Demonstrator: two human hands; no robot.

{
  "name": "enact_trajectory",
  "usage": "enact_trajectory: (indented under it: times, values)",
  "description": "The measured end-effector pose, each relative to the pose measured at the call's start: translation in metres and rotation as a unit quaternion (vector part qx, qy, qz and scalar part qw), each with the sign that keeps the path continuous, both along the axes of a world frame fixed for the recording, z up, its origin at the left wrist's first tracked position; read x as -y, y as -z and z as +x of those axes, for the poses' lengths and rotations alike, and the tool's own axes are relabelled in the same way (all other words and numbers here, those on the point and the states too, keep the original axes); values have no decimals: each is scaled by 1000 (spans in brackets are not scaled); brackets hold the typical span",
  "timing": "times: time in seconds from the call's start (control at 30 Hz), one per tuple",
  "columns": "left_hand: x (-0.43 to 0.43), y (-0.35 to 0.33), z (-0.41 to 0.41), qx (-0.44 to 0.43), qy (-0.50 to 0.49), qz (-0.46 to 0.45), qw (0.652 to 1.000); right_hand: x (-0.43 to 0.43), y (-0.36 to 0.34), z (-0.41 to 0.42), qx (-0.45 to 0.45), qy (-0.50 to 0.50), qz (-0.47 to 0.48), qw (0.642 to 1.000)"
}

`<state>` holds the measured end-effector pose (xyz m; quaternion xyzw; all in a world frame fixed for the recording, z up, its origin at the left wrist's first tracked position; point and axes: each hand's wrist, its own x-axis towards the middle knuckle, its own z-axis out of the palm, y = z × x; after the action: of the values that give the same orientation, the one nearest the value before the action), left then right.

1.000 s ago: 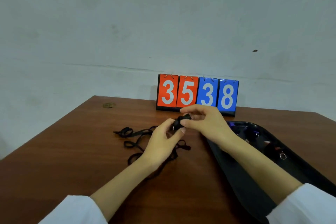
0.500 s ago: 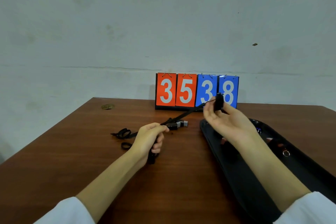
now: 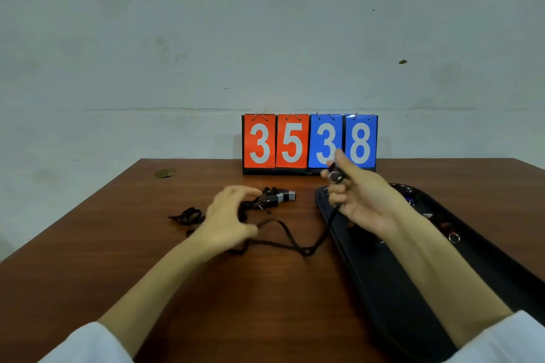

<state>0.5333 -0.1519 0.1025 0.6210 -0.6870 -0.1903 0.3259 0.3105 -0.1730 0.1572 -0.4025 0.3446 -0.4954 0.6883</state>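
My right hand (image 3: 362,203) is raised over the near end of the black tray (image 3: 383,289) and pinches a small black fitting with a metal ring (image 3: 335,176). A thin black cord (image 3: 295,244) hangs from that hand and loops across the wooden table (image 3: 206,303). My left hand (image 3: 227,218) is blurred, its fingers loosely curved and spread over a tangle of black straps (image 3: 188,216). It grips nothing that I can see. A black clip with a grey end (image 3: 281,197) lies just beyond its fingertips.
A flip scoreboard (image 3: 309,143) reading 3538 stands at the table's far edge against the wall. Inside the tray lie small items, among them a metal ring (image 3: 453,237). A brownish round spot (image 3: 165,173) marks the far left of the table.
My left hand has let go of the strap and spread its fingers. The cord, taut between my hands half a second ago, now lies slack on the table. My right hand turned slightly.
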Motion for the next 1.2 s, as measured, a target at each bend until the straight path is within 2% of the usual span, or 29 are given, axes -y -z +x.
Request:
enact_trajectory:
  times: [0.03, 0.07, 0.1, 0.17, 0.23, 0.27, 0.3, 0.4, 0.47, 0.53, 0.63, 0.8, 0.93, 1.0, 1.07, 1.13, 1.2]
  values:
    - [-5, 0, -9, 42, 55, 16, 997, -3, 2, 5, -24, -10, -8, 1000]
    - [-10, 0, -19, 27, 103, 31, 994, -5, 5, 9, -53, -19, -23, 998]
    - [-15, 2, -28, -30, 141, 41, 989, -9, 7, 12, -86, -27, -45, 995]
    - [-20, 4, -46, -216, 171, 51, 960, -15, 10, 18, -146, -41, -97, 984]
    - [-19, 6, -58, -426, 154, 76, 889, -20, 14, 24, -226, -34, -149, 962]
    - [-17, 7, -60, -509, 146, 103, 842, -21, 16, 26, -271, -19, -173, 947]
    - [-16, 9, -59, -554, 151, 126, 809, -21, 17, 28, -300, -2, -194, 934]
    - [-25, 7, -54, -552, 218, 192, 781, -21, 19, 29, -282, 25, -243, 928]
    - [-28, 4, -50, -537, 209, 214, 789, -19, 17, 27, -234, 31, -227, 945]
    - [-28, 1, -46, -505, 180, 220, 815, -18, 15, 24, -199, 28, -201, 959]
    - [-24, -1, -38, -417, 151, 209, 872, -13, 16, 18, -214, 39, -184, 959]
    - [-22, -4, -36, -268, 148, 126, 944, -9, 22, 14, -145, 5, -81, 986]
    - [-21, 0, -38, -164, 142, 58, 974, -8, 25, 11, -188, 25, -137, 972]
    - [-21, -2, -37, -227, 148, 103, 957, -8, 25, 10, -142, 34, -132, 980]
    - [-22, -9, -30, -309, 165, 161, 923, -7, 21, 6, -53, 38, -94, 993]
    - [-21, -18, -19, -371, 160, 156, 901, -3, 16, -2, -5, 48, -70, 996]
    - [-18, -27, -6, -471, 137, 112, 864, 0, 15, -7, -23, 58, -82, 995]
